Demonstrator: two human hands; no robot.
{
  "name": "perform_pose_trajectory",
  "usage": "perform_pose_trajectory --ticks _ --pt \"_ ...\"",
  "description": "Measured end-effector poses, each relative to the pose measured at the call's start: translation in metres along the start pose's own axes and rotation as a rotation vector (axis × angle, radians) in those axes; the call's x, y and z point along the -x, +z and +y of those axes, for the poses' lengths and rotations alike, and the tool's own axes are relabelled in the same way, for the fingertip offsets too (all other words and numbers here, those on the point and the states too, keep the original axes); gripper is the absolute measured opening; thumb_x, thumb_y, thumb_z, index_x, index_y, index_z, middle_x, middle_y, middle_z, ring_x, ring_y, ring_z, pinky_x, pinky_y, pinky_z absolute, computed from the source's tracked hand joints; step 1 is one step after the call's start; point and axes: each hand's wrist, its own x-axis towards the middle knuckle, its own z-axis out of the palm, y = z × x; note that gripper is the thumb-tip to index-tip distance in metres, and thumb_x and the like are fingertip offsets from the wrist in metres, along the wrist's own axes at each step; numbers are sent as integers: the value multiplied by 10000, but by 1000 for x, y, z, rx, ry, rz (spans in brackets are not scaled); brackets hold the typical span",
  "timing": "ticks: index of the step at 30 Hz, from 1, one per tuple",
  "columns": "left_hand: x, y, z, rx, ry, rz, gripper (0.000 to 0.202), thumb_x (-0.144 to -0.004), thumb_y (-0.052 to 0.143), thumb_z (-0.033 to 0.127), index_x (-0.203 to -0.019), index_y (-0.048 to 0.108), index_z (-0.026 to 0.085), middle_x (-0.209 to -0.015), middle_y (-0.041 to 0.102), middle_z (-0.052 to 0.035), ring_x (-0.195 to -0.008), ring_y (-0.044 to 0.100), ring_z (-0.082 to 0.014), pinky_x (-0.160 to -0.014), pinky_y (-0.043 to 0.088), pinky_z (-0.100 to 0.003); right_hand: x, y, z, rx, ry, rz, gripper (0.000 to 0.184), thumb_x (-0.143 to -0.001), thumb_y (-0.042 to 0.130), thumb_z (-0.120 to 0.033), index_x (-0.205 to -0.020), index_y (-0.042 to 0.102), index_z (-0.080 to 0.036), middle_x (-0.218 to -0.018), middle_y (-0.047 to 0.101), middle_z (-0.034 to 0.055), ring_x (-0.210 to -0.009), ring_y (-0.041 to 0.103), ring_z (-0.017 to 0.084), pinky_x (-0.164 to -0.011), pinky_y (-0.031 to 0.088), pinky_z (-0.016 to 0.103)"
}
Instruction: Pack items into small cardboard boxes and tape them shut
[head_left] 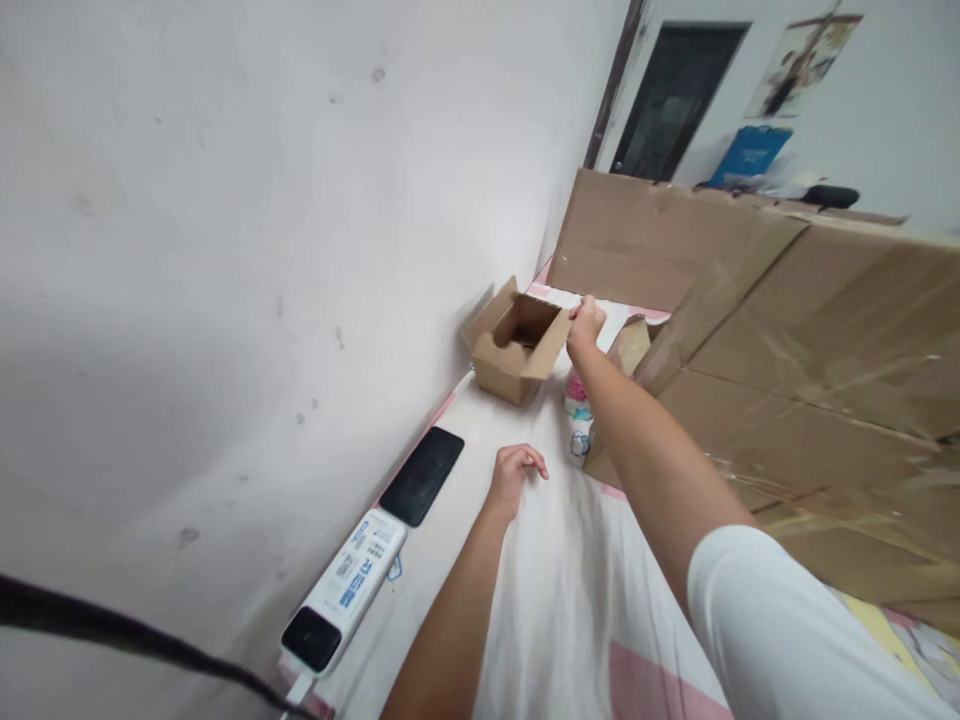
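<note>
A small open cardboard box (514,350) stands on the white cloth by the wall. My right hand (584,323) is stretched out to it and its fingers are pinched on the box's right flap. My left hand (513,470) rests on the cloth nearer to me, fingers loosely curled and holding nothing. A small white and pink bottle (577,420) stands under my right forearm, partly hidden by it.
A black phone (421,475) and a white device with blue labels (343,588) lie along the wall. Large flattened cardboard sheets (787,330) lean on the right. A dark cable (112,630) crosses the lower left. A door and a poster are far behind.
</note>
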Motion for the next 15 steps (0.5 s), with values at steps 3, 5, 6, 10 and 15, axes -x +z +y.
perform_pose_trajectory --ticks 3,5,6,10,15 --pt "0 0 0 -21 15 4 189 -608 498 213 -504 650 170 -526 594 -35 -510 537 -154 -621 400 -307 -1 -3 -2 -47 64 -20 387 -941 300 -360 -594 422 -241 -531 411 -18 -584 510 163 -633 475 283" --pt "1 0 0 -35 24 4 183 -610 508 215 -492 642 172 -512 582 -35 -499 521 -152 -592 387 -303 1 -3 -2 -40 101 -62 398 -927 336 -379 -574 445 -233 -508 435 -16 -550 505 156 -608 471 279" --pt "1 -1 1 -39 30 7 181 -610 512 216 -485 636 172 -505 573 -33 -490 509 -149 -576 377 -300 2 -3 -2 -28 119 -81 396 -922 359 -389 -584 481 -221 -518 464 -9 -550 514 156 -603 471 279" --pt "1 -4 4 -15 78 37 176 -611 515 224 -457 590 183 -495 535 -27 -491 478 -144 -536 342 -290 12 -2 1 58 180 -50 381 -950 349 -410 -953 645 -170 -862 625 63 -720 610 178 -666 496 303" --pt "-2 -13 10 33 167 114 183 -630 523 211 -448 535 194 -483 493 -15 -524 463 -140 -553 338 -286 34 -9 12 262 260 117 425 -927 421 -327 -1321 518 -200 -1297 504 197 -1144 547 298 -920 446 518"
